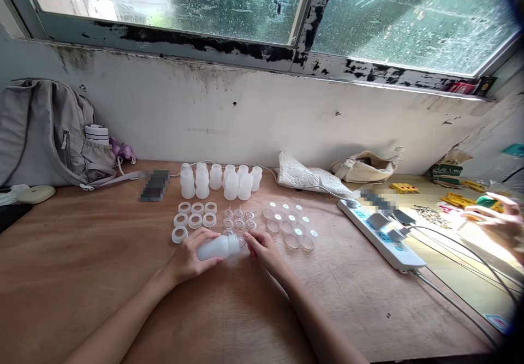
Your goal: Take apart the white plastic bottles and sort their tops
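My left hand point(190, 255) is wrapped around a frosted white baby bottle point(215, 248), tilted on its side with the mouth to the right. At that mouth sits a clear teat point(241, 242), and the fingertips of my right hand point(262, 248) pinch its tip. Just beyond my hands lie several clear teats point(239, 224) in short rows. Left of them are several white screw rings point(195, 221); to the right, several clear round caps point(292, 240) rest on the wood. Several frosted bottles point(231, 185) stand upright behind.
A white power strip point(380, 237) with plugs and cables crosses the right side. A grey backpack point(49, 129) stands at the far left, near a blurred-out dark object point(154, 185). Silvery packaging point(301, 172) and a cream pouch point(364, 166) lie by the wall. Another person's hand point(497, 219) shows at right.
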### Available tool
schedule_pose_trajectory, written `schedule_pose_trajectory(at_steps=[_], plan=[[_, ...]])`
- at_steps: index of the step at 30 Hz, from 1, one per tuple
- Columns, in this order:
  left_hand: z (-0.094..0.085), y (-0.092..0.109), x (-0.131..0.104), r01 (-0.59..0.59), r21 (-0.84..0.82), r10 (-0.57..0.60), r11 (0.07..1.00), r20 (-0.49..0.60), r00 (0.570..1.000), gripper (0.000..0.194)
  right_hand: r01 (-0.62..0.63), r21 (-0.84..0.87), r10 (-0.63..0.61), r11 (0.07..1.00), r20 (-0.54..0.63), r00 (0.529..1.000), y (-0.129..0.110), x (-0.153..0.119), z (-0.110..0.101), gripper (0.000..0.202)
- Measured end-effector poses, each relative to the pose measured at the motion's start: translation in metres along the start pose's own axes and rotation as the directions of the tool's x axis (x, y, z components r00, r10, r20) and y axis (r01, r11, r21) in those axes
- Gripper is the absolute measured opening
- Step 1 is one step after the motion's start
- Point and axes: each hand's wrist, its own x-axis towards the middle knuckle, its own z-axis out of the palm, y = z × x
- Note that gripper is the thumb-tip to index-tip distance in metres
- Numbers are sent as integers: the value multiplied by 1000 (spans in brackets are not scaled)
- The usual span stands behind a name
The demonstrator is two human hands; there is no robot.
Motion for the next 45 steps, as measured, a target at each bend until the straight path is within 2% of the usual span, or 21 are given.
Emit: schedule_pose_trajectory(at_steps=[5,11,15,17,20,21,22,25,27,30,31,32,34,36,37,38,40,42,43,45], plan=[[3,-2,-1,11,7,-11,1000,-8,1000,38,-20,-23,20,1000,-23,1000,2,2,1,44],[3,-1,-1,4,21,-4,1000,-2,1000,38,-35,129,29,991,49,998,-7,-3,0,33],[10,-4,-2,-27,43,28,999,-33,999,47,-79,226,79,971,7,997,-4,-3,3,39],[12,-3,-1,25,6,-24,1000,-34,999,51,-71,258,80,964,-26,996,-3,-1,4,39],[14,5,1,199,-158,-196,967,37,980,44,21,306,-1,952,-66,998,-7,-1,3,26],[15,8,1,262,-252,-248,932,87,965,41,48,341,-34,939,-49,998,-10,-2,3,23],[17,12,2,326,-363,-289,873,153,945,40,57,386,-58,921,-7,998,-13,-4,2,29],[25,23,0,465,-673,-292,575,362,885,47,-32,515,-86,856,203,975,-22,-10,4,52],[29,29,-3,515,-765,-232,386,460,857,52,-115,572,-80,812,304,949,-27,-14,8,53],[32,33,-5,594,-777,-177,209,568,804,48,-175,605,-26,777,308,951,-30,-15,18,39],[32,33,-4,614,-767,-186,184,587,788,45,-180,595,17,783,269,963,-31,-14,23,32],[33,32,-3,618,-761,-216,196,581,784,41,-177,569,72,803,203,977,-31,-12,28,27],[33,29,1,568,-751,-313,336,479,820,34,-150,475,167,867,6,986,-31,-8,38,21],[33,26,4,486,-706,-380,515,320,868,31,-90,362,163,928,-175,971,-33,-6,45,18],[32,26,4,463,-689,-388,557,277,879,31,-59,331,134,942,-208,969,-35,-5,46,18],[30,26,3,461,-700,-383,546,280,880,31,-35,332,102,943,-189,977,-38,-6,47,18],[27,27,-1,511,-767,-313,389,411,856,31,-29,415,48,909,-36,998,-45,-7,45,22],[25,28,-6,588,-791,-162,172,566,809,32,-92,513,16,853,151,988,-54,-10,43,27],[24,27,-8,614,-784,-87,87,608,789,33,-126,544,9,830,212,977,-58,-11,43,27],[26,24,-11,639,-769,13,-15,639,769,32,-144,578,8,803,232,973,-65,-11,45,22]])
